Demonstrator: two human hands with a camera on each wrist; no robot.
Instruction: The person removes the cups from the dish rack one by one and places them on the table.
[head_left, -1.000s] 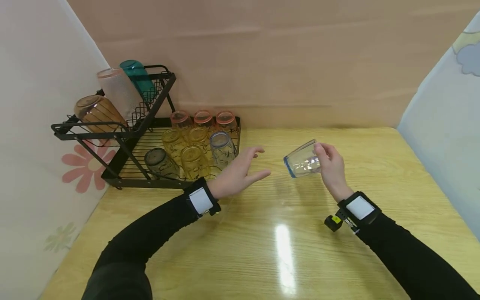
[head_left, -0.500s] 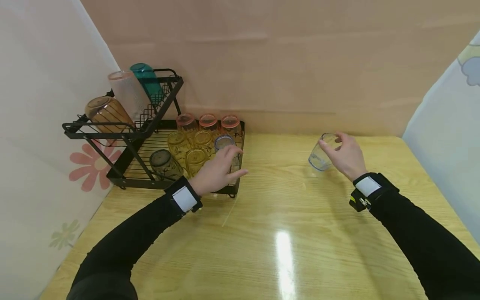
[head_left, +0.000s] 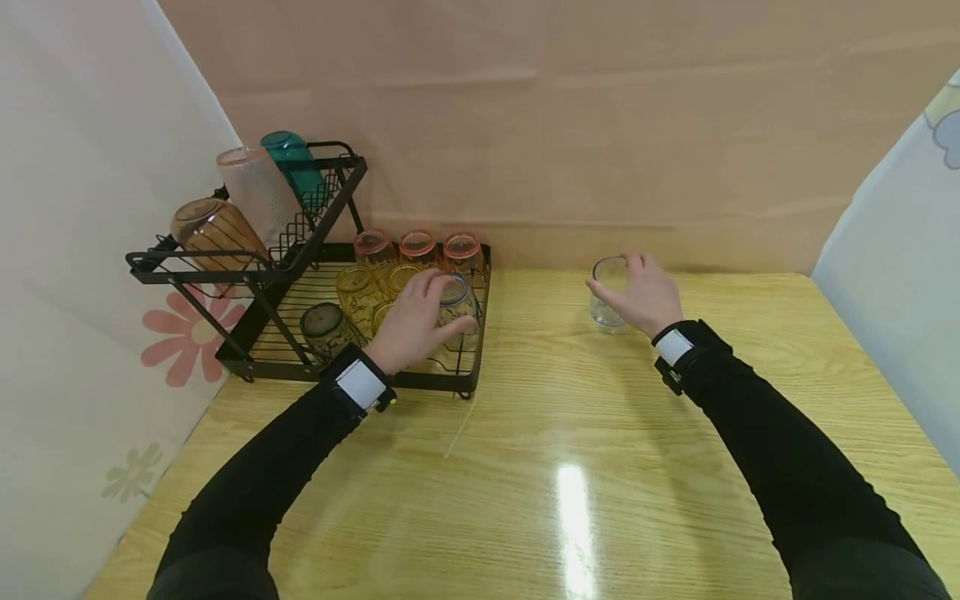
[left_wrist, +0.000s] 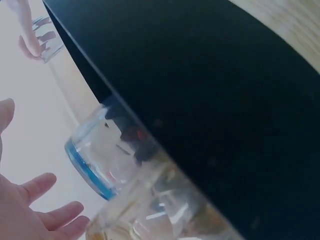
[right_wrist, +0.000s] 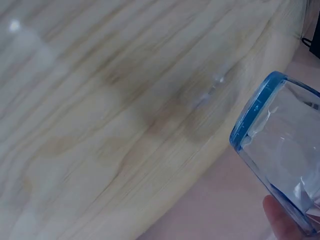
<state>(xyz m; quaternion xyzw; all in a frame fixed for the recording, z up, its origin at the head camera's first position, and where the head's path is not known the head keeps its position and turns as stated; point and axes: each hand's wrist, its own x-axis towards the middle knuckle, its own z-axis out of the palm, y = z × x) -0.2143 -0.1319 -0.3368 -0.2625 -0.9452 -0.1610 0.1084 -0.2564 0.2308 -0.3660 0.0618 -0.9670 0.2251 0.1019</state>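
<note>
In the head view my right hand (head_left: 641,296) holds a clear drinking glass (head_left: 606,315) over the back of the table, mouth up, thumb and fingers on its sides. The right wrist view shows this glass's thick blue base (right_wrist: 257,110). My left hand (head_left: 408,327) is over the front of the black dish rack (head_left: 431,382), fingers spread beside an upside-down clear glass with a blue base (head_left: 457,304). In the left wrist view its fingertips (left_wrist: 70,215) are near that glass (left_wrist: 100,155), with nothing between thumb and fingers.
Upside-down red (head_left: 462,248), yellow (head_left: 356,287) and dark grey (head_left: 326,325) glasses stand in the lower rack. Its upper tier carries amber (head_left: 217,233), pinkish clear (head_left: 255,183) and teal (head_left: 296,162) vessels. Walls close off the left, back and right of the wooden table (head_left: 517,467).
My left hand has moved left over the rack to the blue-based glass. My right hand has turned its glass from tilted to upright, going right and then back left.
</note>
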